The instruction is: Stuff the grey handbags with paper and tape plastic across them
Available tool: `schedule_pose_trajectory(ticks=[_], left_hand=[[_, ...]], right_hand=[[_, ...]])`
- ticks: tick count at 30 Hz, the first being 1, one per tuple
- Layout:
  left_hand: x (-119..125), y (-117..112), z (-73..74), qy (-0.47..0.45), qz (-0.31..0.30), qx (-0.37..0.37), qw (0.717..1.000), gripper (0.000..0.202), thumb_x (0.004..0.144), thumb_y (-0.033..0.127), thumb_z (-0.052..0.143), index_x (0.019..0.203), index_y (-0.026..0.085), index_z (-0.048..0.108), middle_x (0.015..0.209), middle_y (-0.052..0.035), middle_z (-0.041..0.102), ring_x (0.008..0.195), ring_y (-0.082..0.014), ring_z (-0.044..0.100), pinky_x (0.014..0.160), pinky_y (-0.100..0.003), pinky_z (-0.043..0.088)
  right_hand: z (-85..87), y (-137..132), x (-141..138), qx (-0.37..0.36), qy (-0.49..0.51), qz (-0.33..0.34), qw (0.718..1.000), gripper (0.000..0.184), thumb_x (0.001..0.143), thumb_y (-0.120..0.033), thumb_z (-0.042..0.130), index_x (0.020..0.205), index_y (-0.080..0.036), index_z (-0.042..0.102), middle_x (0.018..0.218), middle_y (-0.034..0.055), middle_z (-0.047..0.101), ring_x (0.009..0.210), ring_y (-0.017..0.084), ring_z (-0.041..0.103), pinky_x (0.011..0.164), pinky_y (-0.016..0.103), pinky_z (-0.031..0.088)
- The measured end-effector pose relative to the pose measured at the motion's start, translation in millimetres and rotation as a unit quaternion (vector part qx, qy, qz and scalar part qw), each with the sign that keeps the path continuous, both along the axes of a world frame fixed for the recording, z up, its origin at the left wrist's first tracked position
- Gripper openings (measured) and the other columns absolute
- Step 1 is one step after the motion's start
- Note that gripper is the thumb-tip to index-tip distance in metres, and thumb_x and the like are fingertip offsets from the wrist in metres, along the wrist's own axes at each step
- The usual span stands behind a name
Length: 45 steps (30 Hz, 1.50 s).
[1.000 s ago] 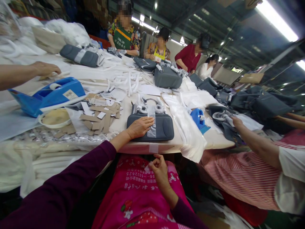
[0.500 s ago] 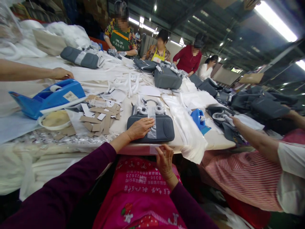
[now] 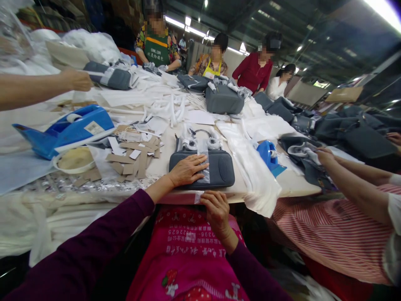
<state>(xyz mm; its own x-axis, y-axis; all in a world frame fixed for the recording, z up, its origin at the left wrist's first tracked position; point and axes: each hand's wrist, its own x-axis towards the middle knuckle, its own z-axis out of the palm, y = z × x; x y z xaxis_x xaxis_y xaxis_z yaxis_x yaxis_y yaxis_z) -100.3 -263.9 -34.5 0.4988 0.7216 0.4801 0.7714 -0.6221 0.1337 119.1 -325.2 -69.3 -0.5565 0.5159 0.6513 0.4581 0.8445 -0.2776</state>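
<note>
Handbag at the table's near edge, under a flat left hand.
Dark grey, it lies with wrapped handle fittings on its far side and clear tape across the middle; the left palm rests there, fingers slightly spread. Nearer, the right hand has bent, narrowly spaced fingers at a tape piece on the table edge; I cannot tell whether it grips. Left lie cardboard scraps and a big blue dispenser; right, white sheeting and a smaller blue dispenser; far, another grey bag.
</note>
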Motion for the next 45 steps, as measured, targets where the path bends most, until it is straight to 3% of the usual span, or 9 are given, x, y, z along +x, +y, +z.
schedule_pose_trajectory(ticks=[5, 8, 13, 17, 25, 28, 34, 41, 45], left_hand=[[2, 0, 0.3, 0.013, 0.008, -0.006, 1.000, 0.048, 0.091, 0.036, 0.054, 0.136, 0.020, 0.049, 0.150, -0.0110, 0.038, 0.140, -0.0248, 0.032, 0.115, -0.044, 0.028], [2, 0, 0.8, 0.019, 0.014, -0.010, 1.000, 0.049, 0.091, 0.037, 0.055, 0.136, 0.019, 0.049, 0.150, -0.0114, 0.038, 0.140, -0.0248, 0.031, 0.116, -0.043, 0.027], [4, -1, 1.5, 0.019, 0.018, -0.007, 1.000, 0.048, 0.091, 0.038, 0.055, 0.134, 0.018, 0.050, 0.149, -0.0126, 0.040, 0.140, -0.0251, 0.031, 0.115, -0.044, 0.028], [4, -3, 0.8, 0.023, 0.011, -0.002, 1.000, 0.046, 0.091, 0.032, 0.054, 0.135, 0.018, 0.049, 0.149, -0.0124, 0.039, 0.141, -0.0241, 0.030, 0.116, -0.045, 0.028], [4, -17, -1.8, -0.022, -0.040, -0.065, 0.997, 0.053, 0.086, 0.008, 0.044, 0.138, 0.016, 0.045, 0.145, -0.0104, 0.045, 0.138, -0.0183, 0.036, 0.117, -0.038, 0.029], [4, -21, 1.4, -0.040, -0.048, -0.087, 0.994, 0.058, 0.082, 0.011, 0.049, 0.139, 0.015, 0.043, 0.146, -0.0116, 0.044, 0.137, -0.0210, 0.037, 0.117, -0.040, 0.029], [5, -24, 2.4, -0.091, -0.018, -0.099, 0.991, 0.077, 0.080, 0.019, 0.059, 0.148, 0.014, 0.024, 0.148, -0.0146, 0.040, 0.133, -0.0245, 0.043, 0.113, -0.041, 0.035], [5, -22, -2.7, -0.104, -0.011, -0.104, 0.989, 0.074, 0.081, 0.019, 0.061, 0.146, 0.017, 0.027, 0.145, -0.0144, 0.044, 0.131, -0.0253, 0.045, 0.111, -0.043, 0.037], [5, -21, -3.8, -0.110, -0.008, -0.112, 0.988, 0.075, 0.080, 0.018, 0.063, 0.146, 0.014, 0.027, 0.142, -0.0157, 0.046, 0.131, -0.0254, 0.045, 0.111, -0.043, 0.037]], right_hand=[[2.5, -4, 5, -0.033, 0.009, 0.019, 0.999, 0.025, 0.093, -0.011, 0.046, 0.089, -0.023, 0.068, 0.092, 0.0000, 0.071, 0.093, 0.016, 0.061, 0.086, 0.035, 0.041], [13.7, 0, 7, -0.060, 0.028, 0.026, 0.997, 0.023, 0.092, -0.011, 0.049, 0.086, -0.023, 0.067, 0.087, -0.0008, 0.071, 0.085, 0.015, 0.061, 0.084, 0.034, 0.042], [40.8, 30, -8, -0.155, 0.087, 0.027, 0.984, 0.019, 0.091, -0.019, 0.054, 0.079, -0.023, 0.069, 0.084, 0.0008, 0.068, 0.082, 0.015, 0.060, 0.077, 0.030, 0.045], [42.7, 57, -26, -0.214, 0.124, 0.003, 0.969, 0.017, 0.086, -0.023, 0.057, 0.075, -0.023, 0.071, 0.088, 0.0015, 0.065, 0.082, 0.015, 0.061, 0.073, 0.026, 0.046], [34.6, 68, -35, -0.183, 0.033, -0.090, 0.978, 0.017, 0.083, -0.016, 0.056, 0.074, -0.024, 0.068, 0.077, -0.0029, 0.059, 0.069, 0.011, 0.055, 0.065, 0.023, 0.038], [34.5, 70, -35, -0.177, 0.018, -0.103, 0.979, 0.017, 0.082, -0.014, 0.055, 0.073, -0.023, 0.066, 0.078, -0.0028, 0.060, 0.070, 0.011, 0.055, 0.062, 0.024, 0.034], [29.2, 76, -35, -0.152, -0.034, -0.135, 0.979, 0.019, 0.080, -0.009, 0.054, 0.072, -0.023, 0.064, 0.078, -0.0029, 0.059, 0.068, 0.011, 0.052, 0.056, 0.027, 0.027], [38.0, 74, -40, -0.135, -0.108, -0.171, 0.970, 0.013, 0.082, -0.014, 0.057, 0.075, -0.023, 0.062, 0.079, -0.0006, 0.058, 0.067, 0.012, 0.050, 0.055, 0.029, 0.023], [50.3, 73, -46, -0.127, -0.199, -0.179, 0.955, 0.014, 0.085, -0.013, 0.053, 0.091, -0.022, 0.063, 0.090, 0.0021, 0.060, 0.080, 0.017, 0.052, 0.059, 0.029, 0.028]])
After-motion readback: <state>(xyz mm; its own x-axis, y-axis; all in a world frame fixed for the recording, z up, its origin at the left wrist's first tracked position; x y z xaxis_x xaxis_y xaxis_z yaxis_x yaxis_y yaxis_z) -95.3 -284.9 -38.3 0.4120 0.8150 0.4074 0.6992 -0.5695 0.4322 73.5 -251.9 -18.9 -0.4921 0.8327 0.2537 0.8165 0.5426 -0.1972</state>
